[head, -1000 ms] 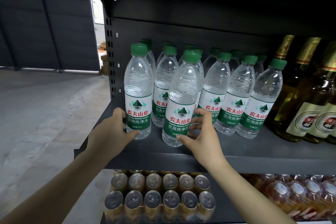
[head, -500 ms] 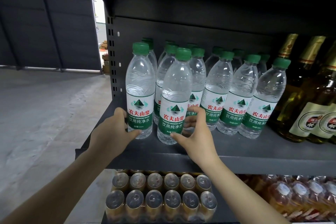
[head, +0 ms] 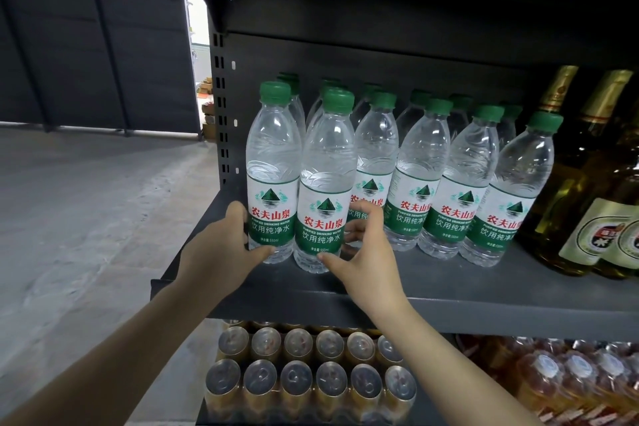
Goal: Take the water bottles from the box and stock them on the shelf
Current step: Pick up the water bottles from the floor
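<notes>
Two near bottles on the shelf (head: 449,290) are gripped, one (head: 273,162) by the left hand (head: 221,249), one (head: 326,180) by the right hand (head: 363,252); neighbours may be toppled if nudged.

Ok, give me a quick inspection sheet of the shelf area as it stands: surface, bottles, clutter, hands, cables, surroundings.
Surface: dark grey metal shelf, front strip bare on the right.
Job's things: green-capped water bottles upright in rows; leftmost front bottle and second front bottle stand side by side at the left end. Box not in view.
Clutter: glass bottles with gold foil necks to the right on the same shelf.
Hands: left hand grips the leftmost front bottle; right hand grips the second.
Cables: nothing seen.
Surroundings: cans and capped bottles on the shelf below; concrete floor to the left.
</notes>
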`<control>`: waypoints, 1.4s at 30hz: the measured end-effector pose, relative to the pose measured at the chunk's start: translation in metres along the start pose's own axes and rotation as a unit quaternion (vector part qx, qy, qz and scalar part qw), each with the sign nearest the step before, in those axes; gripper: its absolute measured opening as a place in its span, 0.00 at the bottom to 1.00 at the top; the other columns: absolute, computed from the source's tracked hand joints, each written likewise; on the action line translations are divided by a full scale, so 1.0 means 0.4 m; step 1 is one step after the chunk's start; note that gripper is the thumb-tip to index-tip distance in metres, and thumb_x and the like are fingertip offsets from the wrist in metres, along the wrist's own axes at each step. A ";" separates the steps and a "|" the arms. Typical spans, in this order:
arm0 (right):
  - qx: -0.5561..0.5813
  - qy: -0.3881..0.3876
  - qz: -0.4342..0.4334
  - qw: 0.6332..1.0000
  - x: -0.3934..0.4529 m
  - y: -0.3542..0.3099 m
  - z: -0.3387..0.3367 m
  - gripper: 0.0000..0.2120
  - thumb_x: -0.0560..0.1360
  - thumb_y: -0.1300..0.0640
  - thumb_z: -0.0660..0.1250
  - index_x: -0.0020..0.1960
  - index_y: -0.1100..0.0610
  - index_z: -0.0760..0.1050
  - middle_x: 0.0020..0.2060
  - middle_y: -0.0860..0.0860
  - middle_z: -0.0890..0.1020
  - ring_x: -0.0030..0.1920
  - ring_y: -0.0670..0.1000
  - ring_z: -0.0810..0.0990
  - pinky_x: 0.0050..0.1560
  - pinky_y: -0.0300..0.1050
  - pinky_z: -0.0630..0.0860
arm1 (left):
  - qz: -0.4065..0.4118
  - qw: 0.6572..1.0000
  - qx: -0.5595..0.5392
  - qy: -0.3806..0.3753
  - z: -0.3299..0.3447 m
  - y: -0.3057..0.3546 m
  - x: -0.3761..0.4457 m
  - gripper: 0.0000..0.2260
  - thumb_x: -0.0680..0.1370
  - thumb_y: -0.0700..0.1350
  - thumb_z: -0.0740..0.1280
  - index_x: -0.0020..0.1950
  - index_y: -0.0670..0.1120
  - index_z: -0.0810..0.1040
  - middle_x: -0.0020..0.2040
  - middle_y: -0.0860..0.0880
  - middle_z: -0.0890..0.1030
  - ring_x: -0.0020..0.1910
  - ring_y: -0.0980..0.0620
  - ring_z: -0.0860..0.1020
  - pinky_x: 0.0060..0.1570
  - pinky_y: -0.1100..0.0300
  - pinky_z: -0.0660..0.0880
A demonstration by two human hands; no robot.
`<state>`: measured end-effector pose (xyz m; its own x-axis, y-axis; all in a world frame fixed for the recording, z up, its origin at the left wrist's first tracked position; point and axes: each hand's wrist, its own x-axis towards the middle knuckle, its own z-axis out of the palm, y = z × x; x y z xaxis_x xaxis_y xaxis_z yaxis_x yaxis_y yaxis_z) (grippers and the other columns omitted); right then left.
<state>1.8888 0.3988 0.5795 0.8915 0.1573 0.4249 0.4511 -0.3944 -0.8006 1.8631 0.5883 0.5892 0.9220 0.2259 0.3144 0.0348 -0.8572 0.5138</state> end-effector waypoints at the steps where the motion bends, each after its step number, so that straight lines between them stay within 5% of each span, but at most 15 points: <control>1: -0.002 0.000 0.000 1.000 -0.001 0.001 0.001 0.34 0.65 0.63 0.76 0.57 0.42 0.58 0.45 0.44 0.74 0.46 0.41 0.75 0.51 0.45 0.78 | 0.000 1.000 -0.001 0.000 0.000 0.000 0.000 0.21 0.71 0.53 0.72 0.53 0.45 0.66 0.43 0.54 0.74 0.43 0.49 0.78 0.43 0.52 0.78; 6: -0.012 0.009 -0.005 1.000 -0.002 0.005 0.004 0.34 0.65 0.62 0.76 0.57 0.41 0.57 0.45 0.44 0.73 0.47 0.44 0.74 0.51 0.49 0.77 | -0.005 1.000 0.008 0.010 0.004 0.004 -0.007 0.20 0.72 0.53 0.72 0.51 0.45 0.65 0.42 0.53 0.76 0.43 0.48 0.78 0.42 0.52 0.77; 14: -0.015 -0.002 -0.025 1.000 -0.018 0.003 -0.016 0.25 0.69 0.64 0.71 0.50 0.41 0.60 0.41 0.48 0.72 0.40 0.50 0.74 0.44 0.41 0.74 | 0.007 1.000 0.013 0.025 0.017 0.009 -0.040 0.13 0.74 0.50 0.69 0.47 0.46 0.66 0.40 0.53 0.74 0.40 0.49 0.76 0.41 0.53 0.77; 23: -0.058 -0.048 -0.030 0.997 -0.046 -0.006 -0.073 0.19 0.73 0.62 0.67 0.57 0.48 0.63 0.44 0.49 0.74 0.43 0.50 0.76 0.47 0.43 0.74 | 0.011 1.000 0.010 0.017 0.025 0.053 -0.090 0.07 0.77 0.48 0.65 0.52 0.48 0.71 0.48 0.52 0.79 0.46 0.50 0.78 0.45 0.52 0.77; 34: -0.163 -0.055 -0.014 0.985 -0.118 0.041 -0.170 0.18 0.74 0.60 0.66 0.62 0.53 0.67 0.46 0.48 0.74 0.46 0.48 0.75 0.50 0.43 0.73 | 0.082 0.995 -0.030 0.043 0.069 0.117 -0.171 0.07 0.74 0.45 0.67 0.49 0.45 0.76 0.44 0.49 0.78 0.46 0.48 0.76 0.46 0.50 0.76; 42: -0.186 -0.006 -0.006 0.982 -0.179 0.058 -0.221 0.16 0.73 0.62 0.66 0.60 0.54 0.69 0.48 0.48 0.74 0.50 0.47 0.72 0.50 0.37 0.67 | 0.146 0.987 -0.051 0.050 0.088 0.148 -0.224 0.03 0.73 0.41 0.68 0.45 0.44 0.77 0.38 0.52 0.75 0.38 0.50 0.74 0.36 0.57 0.72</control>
<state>1.8318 0.2984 0.5678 0.8874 0.1738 0.4271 0.4174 -0.6963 -0.5839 1.7963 0.5011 0.5632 0.8445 0.0250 0.5350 -0.2699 -0.8429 0.4655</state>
